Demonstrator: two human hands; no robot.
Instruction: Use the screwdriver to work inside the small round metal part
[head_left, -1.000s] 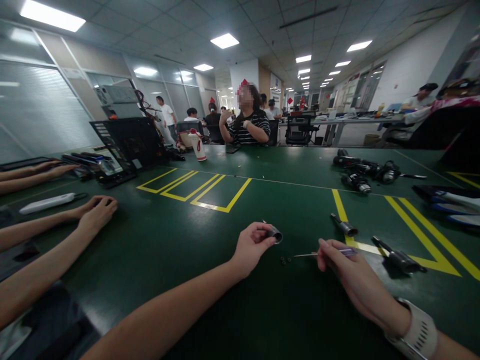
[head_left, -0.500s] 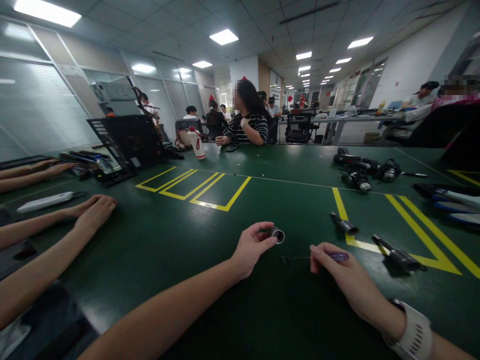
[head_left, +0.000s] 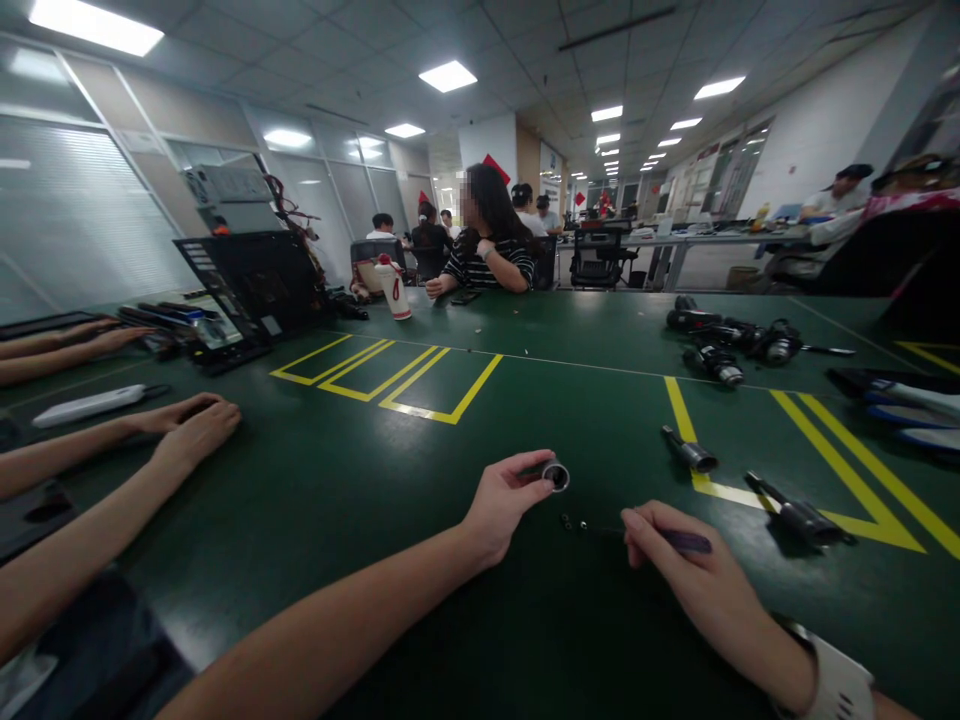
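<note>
A green worktop (head_left: pixel 337 480) spreads out around the metal socket (head_left: pixel 556 476). Well beyond the socket, across the worktop, sits a person in a striped top (head_left: pixel 495 265), face blurred. Far to the socket's left stands a black computer case (head_left: pixel 255 280), its inside too dark to read. Nearer on that side, a neighbour's arms (head_left: pixel 112 510) reach in, cut off by the picture's edge. Far to the socket's right, beyond two other tools, black power tools (head_left: pixel 739 340) lie in a heap, overlapping so that I cannot count them. A white cup (head_left: pixel 395 290) stands beyond the socket, to its left.

The left hand (head_left: pixel 496 508) has its fingers pinched around the socket and hides its rear; whether it touches the worktop I cannot tell. Right of the socket, the right hand (head_left: pixel 671 545) has its fingers wrapped around the purple handle of a screwdriver (head_left: pixel 690 543); its thin shaft fades into the dark green and its tip is unclear. Two long-stemmed sockets (head_left: pixel 696 456) lie farther right. Just on the near side of the socket lie small dark bits (head_left: pixel 567 522), too tiny to identify.
</note>
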